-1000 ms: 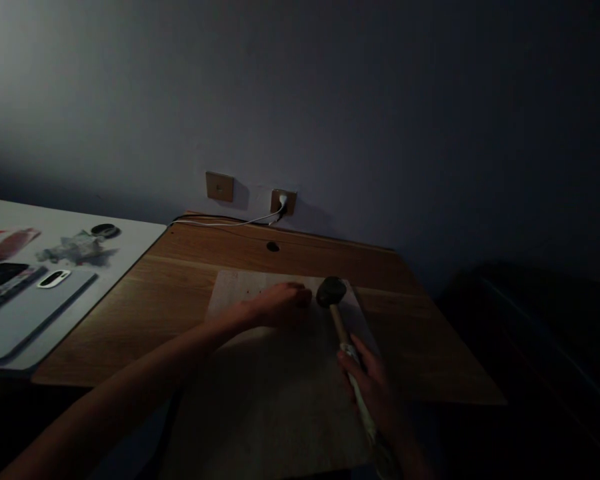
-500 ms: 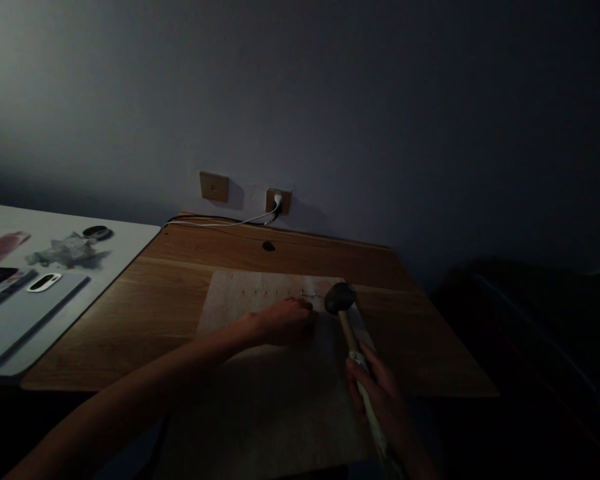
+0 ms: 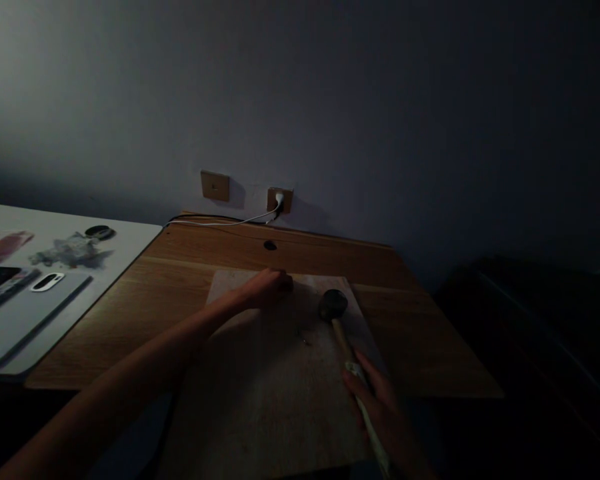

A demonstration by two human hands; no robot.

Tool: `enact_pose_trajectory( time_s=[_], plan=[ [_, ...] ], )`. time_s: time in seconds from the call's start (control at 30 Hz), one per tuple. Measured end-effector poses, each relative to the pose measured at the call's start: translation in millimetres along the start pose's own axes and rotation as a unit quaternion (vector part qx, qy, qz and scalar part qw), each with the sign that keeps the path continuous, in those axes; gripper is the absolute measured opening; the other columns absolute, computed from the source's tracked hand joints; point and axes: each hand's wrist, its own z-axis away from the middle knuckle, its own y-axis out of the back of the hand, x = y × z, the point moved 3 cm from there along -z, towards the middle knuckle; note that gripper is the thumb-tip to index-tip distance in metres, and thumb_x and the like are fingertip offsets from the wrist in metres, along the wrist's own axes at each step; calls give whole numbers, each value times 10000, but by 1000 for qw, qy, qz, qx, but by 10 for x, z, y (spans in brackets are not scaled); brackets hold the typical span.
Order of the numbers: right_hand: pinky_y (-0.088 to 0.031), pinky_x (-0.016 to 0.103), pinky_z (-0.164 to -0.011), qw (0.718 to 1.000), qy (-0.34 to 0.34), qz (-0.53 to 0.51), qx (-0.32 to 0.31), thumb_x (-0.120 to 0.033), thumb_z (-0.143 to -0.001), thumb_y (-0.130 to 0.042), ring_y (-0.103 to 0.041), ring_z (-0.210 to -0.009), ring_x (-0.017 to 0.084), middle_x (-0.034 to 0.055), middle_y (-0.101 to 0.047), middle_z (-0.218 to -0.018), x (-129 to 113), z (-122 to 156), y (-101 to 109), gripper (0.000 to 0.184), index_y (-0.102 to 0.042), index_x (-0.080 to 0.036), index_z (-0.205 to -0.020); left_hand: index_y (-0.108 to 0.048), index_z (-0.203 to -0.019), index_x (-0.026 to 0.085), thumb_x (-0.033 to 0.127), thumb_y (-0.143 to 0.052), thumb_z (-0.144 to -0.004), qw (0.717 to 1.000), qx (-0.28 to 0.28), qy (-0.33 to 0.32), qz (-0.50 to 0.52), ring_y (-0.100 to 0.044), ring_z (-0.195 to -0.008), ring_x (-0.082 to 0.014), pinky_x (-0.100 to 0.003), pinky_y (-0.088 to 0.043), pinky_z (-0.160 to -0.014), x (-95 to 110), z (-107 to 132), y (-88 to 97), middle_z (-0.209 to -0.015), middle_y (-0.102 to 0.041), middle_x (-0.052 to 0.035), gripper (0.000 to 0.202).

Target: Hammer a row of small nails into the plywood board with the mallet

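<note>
My right hand (image 3: 375,397) is wrapped round the handle of a mallet (image 3: 334,305) with a dark, rounded head. The mallet's head is over the right part of a pale wooden board (image 3: 275,407), and tape or wrapping covers part of the handle. At the board's far edge, my left hand (image 3: 269,288) is closed with its fingers curled; whatever they hold, if anything, is hidden. One or two tiny shiny pieces, perhaps nails (image 3: 306,341), show on the board between the hands, too small and dim to make out.
The board rests on a brown wooden table (image 3: 410,320) against a wall. To the left, a white table (image 3: 130,233) holds a grey case (image 3: 35,320), a phone-like item (image 3: 0,279), crumpled clear plastic (image 3: 75,250) and a dark round object (image 3: 100,232). Cables run to a wall socket (image 3: 280,200).
My left hand has moved left and away from me to the board's far edge. The mallet's head has shifted slightly left. The row of small marks seen earlier no longer shows.
</note>
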Motion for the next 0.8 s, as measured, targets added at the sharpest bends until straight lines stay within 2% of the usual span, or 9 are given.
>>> enact_pose_trajectory(
  time_s=[0.13,0.27,0.43,0.57,0.8],
  plan=[
    [-370,204,-361,1000,-6,-7,-13,-631,-768,-686,-473,-432,127,-81,-504,-586,-73,22,-43,840,-468,-198,-1454,-766,-871,158,101,-565,-818,1000,-7,-16,4,-648,-768,-177,-262,-491,-746,-3,-41,-80,-880,-727,-78,215],
    [-364,195,-372,1000,-4,0,-21,-621,-784,-673,-460,-435,117,-84,-495,-577,-108,38,-57,773,-503,-210,-1416,-767,-851,160,94,-566,-819,999,-4,-31,11,-650,-790,-182,-265,-488,-761,-22,-80,-115,-884,-719,-77,214],
    [-380,201,-380,1000,2,-7,-18,-610,-799,-655,-457,-452,119,-79,-499,-583,-123,13,-95,780,-480,-184,-1427,-770,-883,163,92,-568,-851,996,-7,-73,49,-659,-840,-179,-263,-486,-802,-21,-72,-155,-920,-719,-84,217],
    [-330,185,-349,999,24,-14,-42,-600,-806,-648,-403,-415,104,-91,-462,-552,-207,-15,-166,741,-500,-175,-1395,-736,-984,166,91,-593,-841,996,29,-35,78,-655,-847,-173,-264,-487,-811,-70,-45,-198,-925,-725,-62,216],
    [-347,181,-325,996,61,-21,-63,-573,-794,-668,-399,-386,94,-97,-471,-560,-434,-94,-278,633,-548,-188,-1282,-731,-908,164,145,-623,-860,992,45,-20,114,-659,-875,-167,-259,-479,-817,-72,-11,-191,-955,-721,-61,120]
  ],
)
